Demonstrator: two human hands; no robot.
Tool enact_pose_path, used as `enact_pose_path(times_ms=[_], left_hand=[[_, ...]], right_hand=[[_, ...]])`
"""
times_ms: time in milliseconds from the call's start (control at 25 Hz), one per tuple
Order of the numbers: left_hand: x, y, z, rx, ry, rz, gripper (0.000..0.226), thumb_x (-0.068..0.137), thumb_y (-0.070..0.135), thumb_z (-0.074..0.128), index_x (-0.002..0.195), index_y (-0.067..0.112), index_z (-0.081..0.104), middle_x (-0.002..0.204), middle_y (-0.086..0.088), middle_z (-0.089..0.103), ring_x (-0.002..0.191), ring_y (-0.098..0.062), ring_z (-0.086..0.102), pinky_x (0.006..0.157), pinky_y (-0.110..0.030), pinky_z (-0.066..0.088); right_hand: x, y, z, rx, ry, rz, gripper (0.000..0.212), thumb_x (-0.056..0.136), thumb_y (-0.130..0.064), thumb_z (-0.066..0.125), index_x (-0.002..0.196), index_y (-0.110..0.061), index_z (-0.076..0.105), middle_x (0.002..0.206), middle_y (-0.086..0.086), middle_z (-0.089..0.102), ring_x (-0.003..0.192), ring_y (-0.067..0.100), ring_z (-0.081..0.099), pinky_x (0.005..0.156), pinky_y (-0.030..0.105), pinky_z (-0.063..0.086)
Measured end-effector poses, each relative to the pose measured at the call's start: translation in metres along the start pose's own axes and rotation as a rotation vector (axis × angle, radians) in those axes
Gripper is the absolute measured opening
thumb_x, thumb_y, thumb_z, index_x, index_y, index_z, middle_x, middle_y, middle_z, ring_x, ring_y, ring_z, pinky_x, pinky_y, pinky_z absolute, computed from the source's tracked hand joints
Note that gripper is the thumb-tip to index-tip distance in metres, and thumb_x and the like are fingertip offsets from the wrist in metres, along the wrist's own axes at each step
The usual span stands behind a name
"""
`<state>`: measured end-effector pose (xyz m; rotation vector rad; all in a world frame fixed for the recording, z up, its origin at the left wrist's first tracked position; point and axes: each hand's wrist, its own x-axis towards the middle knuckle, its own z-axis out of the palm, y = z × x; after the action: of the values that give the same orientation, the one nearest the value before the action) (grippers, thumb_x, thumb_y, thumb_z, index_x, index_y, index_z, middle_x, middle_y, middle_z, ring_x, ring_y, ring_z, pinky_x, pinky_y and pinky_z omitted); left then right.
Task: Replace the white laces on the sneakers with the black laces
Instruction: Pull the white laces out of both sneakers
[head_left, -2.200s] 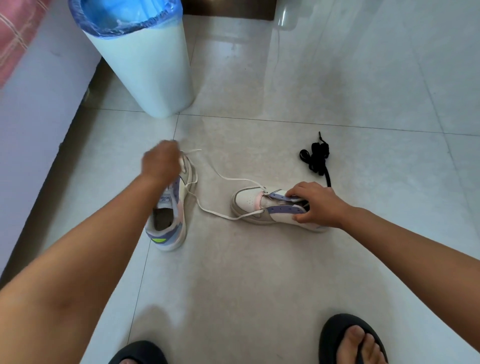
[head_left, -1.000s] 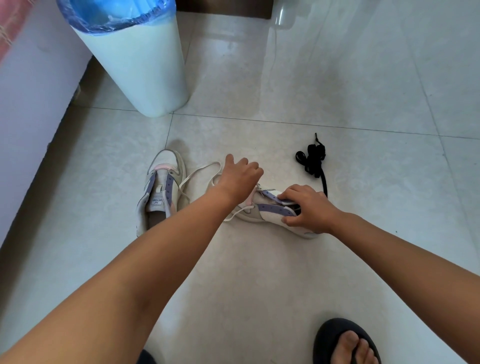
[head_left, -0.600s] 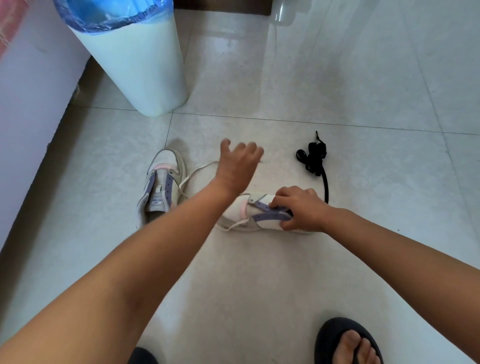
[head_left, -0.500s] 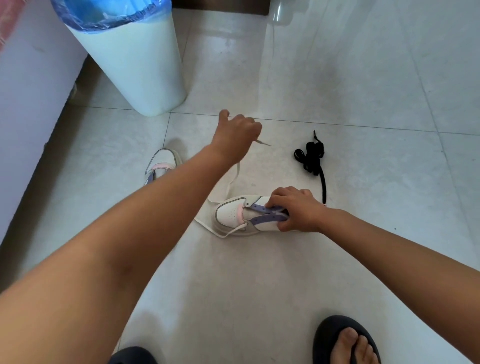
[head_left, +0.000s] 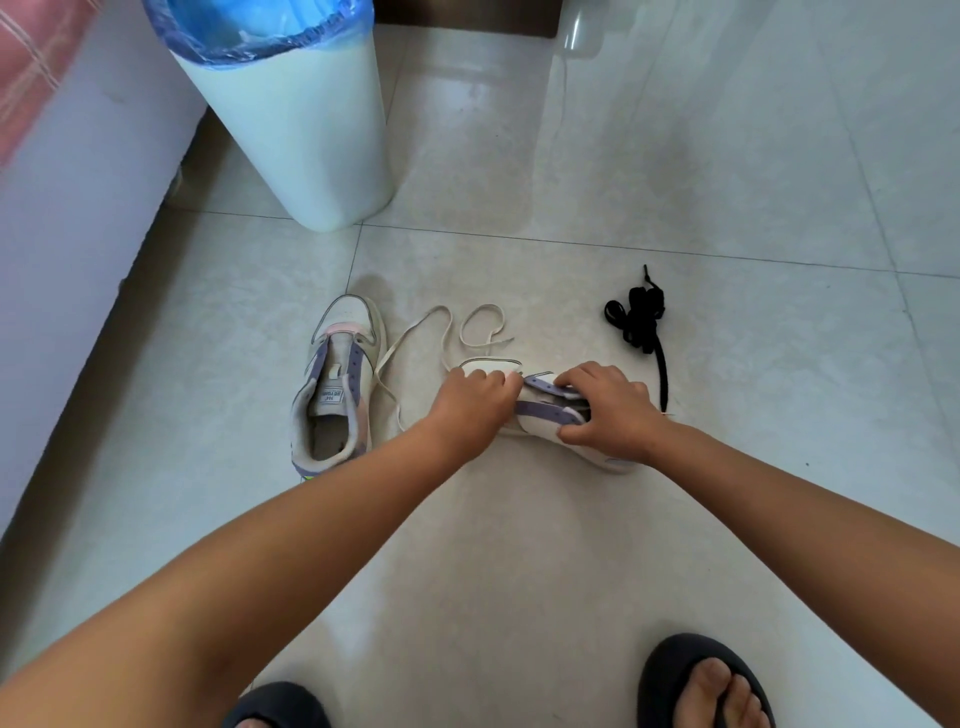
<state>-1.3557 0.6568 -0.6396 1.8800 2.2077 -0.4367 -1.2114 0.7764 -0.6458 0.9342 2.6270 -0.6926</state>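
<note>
At the left edge a pale wall (head_left: 78, 249) meets the glossy cream floor tiles (head_left: 519, 545); a pale cylindrical bin with a blue liner (head_left: 296, 130) stands beside it. An unlaced white-and-purple sneaker (head_left: 332, 384) sits upright, its tongue label too small to read. A loose white lace (head_left: 441, 332) curls beside it. The left hand (head_left: 475, 400), fingers curled, grips the toe of a second sneaker lying on its side (head_left: 545, 415); whether it pinches lace I cannot tell. The right hand (head_left: 608, 410) clasps its collar. Bundled black laces (head_left: 636, 322) lie just beyond.
</note>
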Motion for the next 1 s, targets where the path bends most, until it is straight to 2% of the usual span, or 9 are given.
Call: enact_pose_path(times_ms=[160,280,400,480,560,640,720,880,1000], left_hand=[[0.002,0.003,-0.009,0.128,-0.039,0.036,0.029,0.089,0.002,0.043,0.117,0.005,0.045,0.114,-0.011,0.056,0.104,-0.031,0.055,0.089,-0.038,0.036],[0.002,-0.003,-0.015,0.197,-0.099,0.115,0.027,0.092,0.007,0.042,0.118,0.010,0.052,0.117,-0.007,0.057,0.109,-0.029,0.054,0.095,-0.039,0.032],[-0.002,-0.018,-0.022,0.237,-0.117,0.105,0.028,0.092,0.009,0.042,0.116,0.017,0.055,0.118,-0.003,0.059,0.110,-0.027,0.055,0.096,-0.038,0.030],[-0.012,-0.041,-0.027,0.245,-0.123,0.032,0.028,0.092,0.011,0.043,0.114,0.020,0.056,0.116,-0.001,0.060,0.109,-0.025,0.056,0.096,-0.038,0.031],[-0.020,-0.077,-0.037,0.236,-0.053,-0.096,0.022,0.092,0.016,0.044,0.107,0.021,0.059,0.110,0.001,0.063,0.105,-0.023,0.058,0.092,-0.036,0.032],[-0.031,-0.122,-0.049,0.229,0.023,-0.255,0.015,0.093,0.020,0.045,0.095,0.020,0.060,0.101,0.001,0.065,0.097,-0.023,0.060,0.085,-0.033,0.032],[-0.045,-0.156,-0.054,0.195,0.014,-0.391,0.020,0.096,0.025,0.042,0.080,0.021,0.054,0.094,-0.002,0.065,0.092,-0.025,0.060,0.081,-0.033,0.031],[-0.053,-0.166,-0.047,0.012,-0.038,-0.564,0.025,0.096,0.029,0.041,0.075,0.020,0.049,0.087,-0.003,0.059,0.084,-0.027,0.055,0.075,-0.031,0.028],[-0.052,-0.169,-0.043,-0.169,-0.044,-0.677,0.021,0.094,0.023,0.044,0.077,0.017,0.053,0.086,-0.005,0.057,0.082,-0.028,0.052,0.072,-0.029,0.034]], right_hand=[[-0.002,0.003,-0.003,-0.036,-0.010,-0.022,0.055,0.078,-0.042,0.065,0.128,-0.031,0.045,0.127,-0.007,0.045,0.117,0.016,0.040,0.088,0.035,0.030],[-0.002,0.006,-0.005,-0.049,-0.023,-0.037,0.057,0.078,-0.045,0.064,0.130,-0.032,0.043,0.129,-0.007,0.044,0.117,0.016,0.040,0.090,0.036,0.031],[0.001,0.020,-0.015,-0.070,-0.028,0.008,0.058,0.078,-0.045,0.065,0.130,-0.032,0.044,0.129,-0.006,0.045,0.116,0.018,0.043,0.091,0.037,0.035],[0.002,0.036,-0.025,-0.058,-0.018,0.086,0.058,0.078,-0.043,0.067,0.129,-0.030,0.044,0.128,-0.004,0.047,0.115,0.020,0.044,0.089,0.038,0.037],[0.001,0.053,-0.032,-0.012,0.021,0.179,0.058,0.078,-0.042,0.069,0.129,-0.029,0.044,0.129,-0.001,0.047,0.116,0.022,0.044,0.090,0.040,0.037],[0.000,0.066,-0.033,0.023,0.056,0.234,0.058,0.077,-0.041,0.069,0.129,-0.028,0.045,0.130,0.000,0.047,0.116,0.023,0.044,0.090,0.040,0.036],[-0.002,0.071,-0.032,0.028,0.065,0.251,0.056,0.077,-0.041,0.069,0.127,-0.029,0.045,0.128,0.000,0.046,0.115,0.023,0.044,0.087,0.038,0.035],[0.000,0.073,-0.032,0.046,0.060,0.253,0.054,0.077,-0.042,0.070,0.124,-0.031,0.046,0.127,-0.003,0.047,0.114,0.021,0.045,0.088,0.038,0.035],[0.002,0.070,-0.031,0.055,0.050,0.245,0.053,0.077,-0.042,0.070,0.123,-0.031,0.048,0.127,-0.004,0.047,0.115,0.021,0.045,0.090,0.039,0.037]])
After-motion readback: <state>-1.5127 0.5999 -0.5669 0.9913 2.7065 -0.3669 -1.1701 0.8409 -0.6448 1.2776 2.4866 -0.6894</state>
